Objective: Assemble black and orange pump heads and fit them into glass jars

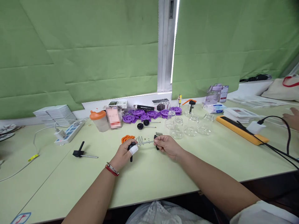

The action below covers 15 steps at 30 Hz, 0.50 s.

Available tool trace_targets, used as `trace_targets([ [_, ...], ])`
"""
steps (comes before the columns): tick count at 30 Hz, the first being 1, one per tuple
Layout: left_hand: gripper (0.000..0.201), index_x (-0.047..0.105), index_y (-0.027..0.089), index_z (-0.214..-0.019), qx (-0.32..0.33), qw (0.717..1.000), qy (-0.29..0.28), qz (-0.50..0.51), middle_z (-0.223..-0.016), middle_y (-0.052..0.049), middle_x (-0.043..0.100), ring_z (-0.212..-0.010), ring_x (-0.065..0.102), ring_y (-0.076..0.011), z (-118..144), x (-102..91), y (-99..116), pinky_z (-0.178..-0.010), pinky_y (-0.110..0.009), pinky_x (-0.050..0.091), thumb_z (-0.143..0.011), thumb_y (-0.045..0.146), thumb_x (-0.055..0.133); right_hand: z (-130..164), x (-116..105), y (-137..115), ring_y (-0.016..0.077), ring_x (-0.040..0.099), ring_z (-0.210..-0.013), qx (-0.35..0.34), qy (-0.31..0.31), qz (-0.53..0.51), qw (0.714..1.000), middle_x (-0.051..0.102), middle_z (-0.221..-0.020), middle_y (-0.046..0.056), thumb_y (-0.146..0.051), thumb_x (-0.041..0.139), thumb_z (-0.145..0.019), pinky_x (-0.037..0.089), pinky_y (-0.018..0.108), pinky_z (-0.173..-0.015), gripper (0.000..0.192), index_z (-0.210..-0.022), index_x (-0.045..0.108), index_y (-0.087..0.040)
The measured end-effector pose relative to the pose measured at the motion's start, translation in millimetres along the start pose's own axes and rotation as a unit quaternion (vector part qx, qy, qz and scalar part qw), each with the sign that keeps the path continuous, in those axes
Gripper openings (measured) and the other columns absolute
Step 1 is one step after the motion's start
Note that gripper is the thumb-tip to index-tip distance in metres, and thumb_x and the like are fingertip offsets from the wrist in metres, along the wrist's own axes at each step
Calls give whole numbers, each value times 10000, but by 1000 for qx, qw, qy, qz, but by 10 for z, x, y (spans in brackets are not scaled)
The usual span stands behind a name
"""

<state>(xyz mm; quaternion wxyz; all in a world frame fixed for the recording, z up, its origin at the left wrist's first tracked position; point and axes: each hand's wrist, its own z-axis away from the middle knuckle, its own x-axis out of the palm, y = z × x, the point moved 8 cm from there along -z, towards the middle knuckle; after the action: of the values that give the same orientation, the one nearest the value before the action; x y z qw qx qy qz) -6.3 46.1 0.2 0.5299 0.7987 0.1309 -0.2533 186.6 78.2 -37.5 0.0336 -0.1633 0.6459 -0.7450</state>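
Note:
My left hand [126, 151] is closed round a black plastic part with a metal rod [144, 143], and a white wrap covers one finger. The rod points right, and my right hand [167, 147] pinches its far end; anything small between those fingertips is hidden. Just behind the right fingertips is another black part [155, 137], partly covered, beside a coil spring [159, 133]. Small metal pins [140, 139] lie behind the rod. Orange plastic pieces [127, 138] are stacked behind my left hand. A similar black part with a rod [79, 152] rests farther left.
Purple plastic pieces [140, 114] and two black-knobbed rods [140, 126] lie at the back. Several clear glass jars [177, 132] stand right of centre. A white power strip [70, 132] is at left, an orange one [240, 130] at right. Another person's hand [291, 118] shows far right.

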Motion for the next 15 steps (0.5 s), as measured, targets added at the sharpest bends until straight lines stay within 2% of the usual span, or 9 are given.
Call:
trace_targets([
  [8,201,557,212,-979,-13,1000,-17,5,-768,-8,512,-667,464,-142,2,53,-8,-619,-267,407,-875,370,488,7,-7,-1,53,343,-437,-11,9,34,999,494,-507,-31,-413,715,-667,239,210,-428,304,-643,549,-159],
  [15,230,548,211,-985,-26,999,-16,21,-745,-4,524,-668,480,-152,-1,78,-22,-620,-279,411,-878,404,483,9,7,-28,51,358,-439,-22,12,11,1000,537,-551,-24,-421,703,-670,241,211,-433,300,-681,549,-163],
])
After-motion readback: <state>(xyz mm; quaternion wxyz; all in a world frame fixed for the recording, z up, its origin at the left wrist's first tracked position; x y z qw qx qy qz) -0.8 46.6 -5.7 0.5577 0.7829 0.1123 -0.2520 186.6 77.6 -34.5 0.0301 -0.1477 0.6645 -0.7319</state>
